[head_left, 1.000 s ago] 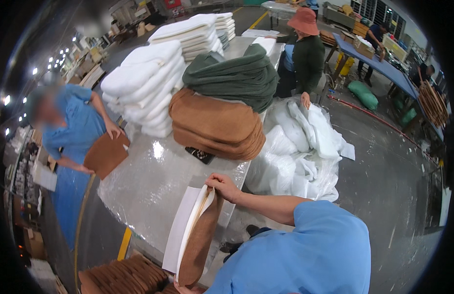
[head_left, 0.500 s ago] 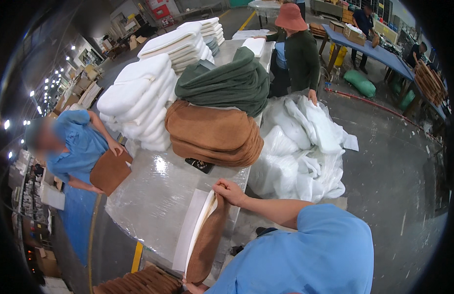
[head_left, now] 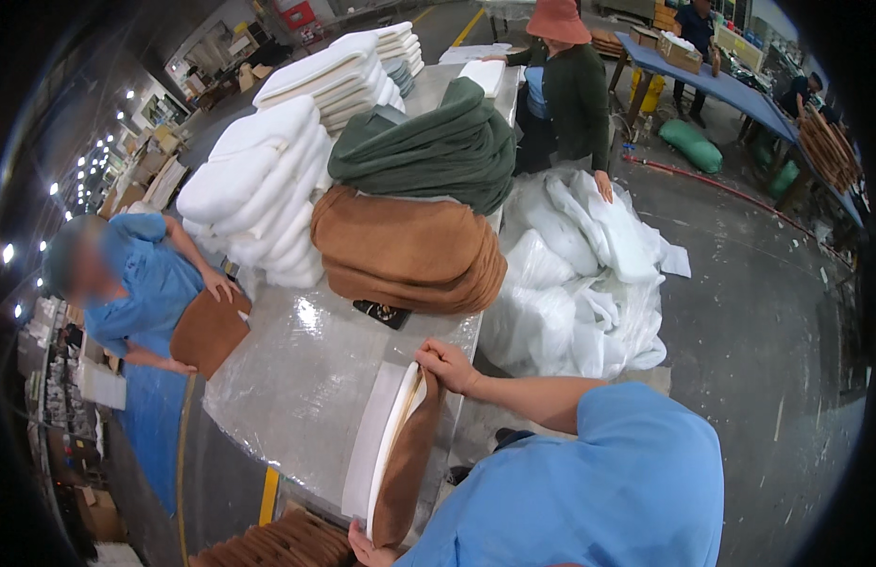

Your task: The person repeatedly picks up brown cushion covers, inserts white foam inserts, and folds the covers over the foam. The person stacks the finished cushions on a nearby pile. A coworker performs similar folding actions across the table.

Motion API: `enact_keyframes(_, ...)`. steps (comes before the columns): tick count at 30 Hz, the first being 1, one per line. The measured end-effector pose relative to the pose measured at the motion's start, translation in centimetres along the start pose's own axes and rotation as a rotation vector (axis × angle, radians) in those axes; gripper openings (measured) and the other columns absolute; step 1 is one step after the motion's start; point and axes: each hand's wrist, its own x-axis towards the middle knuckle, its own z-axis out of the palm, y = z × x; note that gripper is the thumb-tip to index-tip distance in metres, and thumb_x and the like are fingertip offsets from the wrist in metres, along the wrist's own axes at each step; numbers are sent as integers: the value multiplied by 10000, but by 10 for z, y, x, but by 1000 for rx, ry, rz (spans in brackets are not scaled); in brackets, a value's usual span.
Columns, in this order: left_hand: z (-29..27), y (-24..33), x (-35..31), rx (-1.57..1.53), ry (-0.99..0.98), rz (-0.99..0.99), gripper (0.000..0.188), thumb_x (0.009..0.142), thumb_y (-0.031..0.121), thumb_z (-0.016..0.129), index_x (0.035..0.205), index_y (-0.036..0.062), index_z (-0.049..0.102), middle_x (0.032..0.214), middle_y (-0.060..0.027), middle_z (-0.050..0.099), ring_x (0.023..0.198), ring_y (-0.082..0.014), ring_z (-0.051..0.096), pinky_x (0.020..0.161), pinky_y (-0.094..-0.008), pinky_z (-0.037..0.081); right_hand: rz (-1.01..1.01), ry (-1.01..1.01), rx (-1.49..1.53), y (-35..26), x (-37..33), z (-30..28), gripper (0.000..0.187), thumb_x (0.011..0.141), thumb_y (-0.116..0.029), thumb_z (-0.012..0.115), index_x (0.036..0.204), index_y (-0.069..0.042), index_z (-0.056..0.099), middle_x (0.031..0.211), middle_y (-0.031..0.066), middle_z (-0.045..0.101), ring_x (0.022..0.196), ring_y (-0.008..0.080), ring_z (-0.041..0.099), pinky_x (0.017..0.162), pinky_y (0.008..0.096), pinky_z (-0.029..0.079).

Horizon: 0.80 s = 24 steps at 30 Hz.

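Note:
A long brown fabric piece [head_left: 407, 468] with a white layer along its edge stretches between my two hands. My right hand [head_left: 447, 366] pinches its far end, fingers closed. At the near end, by the picture's lower edge, my left hand [head_left: 369, 546] is closed around the edge, its fingers partly hidden. A flat white strip [head_left: 370, 439] lies along the left side of the brown piece, on the plastic-covered table [head_left: 277, 378]. Beyond my right hand sits a stack of brown fabric pieces [head_left: 400, 250], with a small black item [head_left: 381, 314] at its foot.
Dark green folded fabric [head_left: 428, 146] and piled white pads [head_left: 253, 184] stand farther back. A plastic-wrapped white bundle [head_left: 589, 293] is right of the table. One co-worker [head_left: 140, 279] holds a brown piece [head_left: 209, 333] at left; another in a red hat [head_left: 565, 104] stands behind the bundle.
The view has shifted slightly. My left hand shows more at the lower edge, and the brown piece's edge gapes a little wider near my right hand.

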Motion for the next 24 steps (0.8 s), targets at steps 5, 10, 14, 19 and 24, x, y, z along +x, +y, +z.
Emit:
enact_keyframes(5, 4, -3, 7, 7, 8, 14, 421, 1074, 283, 502, 1280, -16, 716, 1246, -210, 702, 1179, -297, 618, 1050, -431, 472, -6, -37, 5, -5, -6, -1, 315, 1024, -351, 629, 1011, -38, 662, 886, 43, 686, 848, 134, 615, 795, 298, 504)
enact_keyframes(10, 4, -7, 11, 8, 5, 26, 435, 1070, 289, 488, 1286, -13, 715, 1256, -210, 702, 1178, -303, 620, 1052, -434, 471, -4, -17, -30, -5, -7, 0, 323, 1020, -358, 637, 1017, -36, 661, 891, 42, 685, 849, 131, 609, 778, 301, 505)
enact_keyframes(14, 4, -12, 14, 4, 8, 31, 447, 1066, 294, 477, 1291, -11, 714, 1264, -210, 701, 1178, -308, 621, 1053, -436, 470, -13, 23, -53, -8, -8, 5, 347, 1008, -389, 648, 1015, -42, 662, 842, 61, 681, 806, 159, 612, 764, 323, 509)
enact_keyframes(19, 1, -17, 15, -6, 20, 46, 461, 1062, 300, 463, 1297, -8, 713, 1275, -210, 701, 1177, -314, 622, 1055, -439, 469, -35, 37, -60, -10, -8, 7, 351, 1000, -398, 655, 1011, -47, 661, 833, 71, 677, 800, 167, 614, 760, 332, 508)
enact_keyframes(24, -6, -26, 22, 25, 18, 257, 482, 1037, 315, 468, 1301, -5, 713, 1273, -205, 703, 1171, -324, 624, 1057, -447, 465, -34, 19, -56, -15, -7, 12, 349, 1000, -396, 652, 1014, -48, 660, 849, 78, 670, 808, 167, 605, 760, 331, 503)
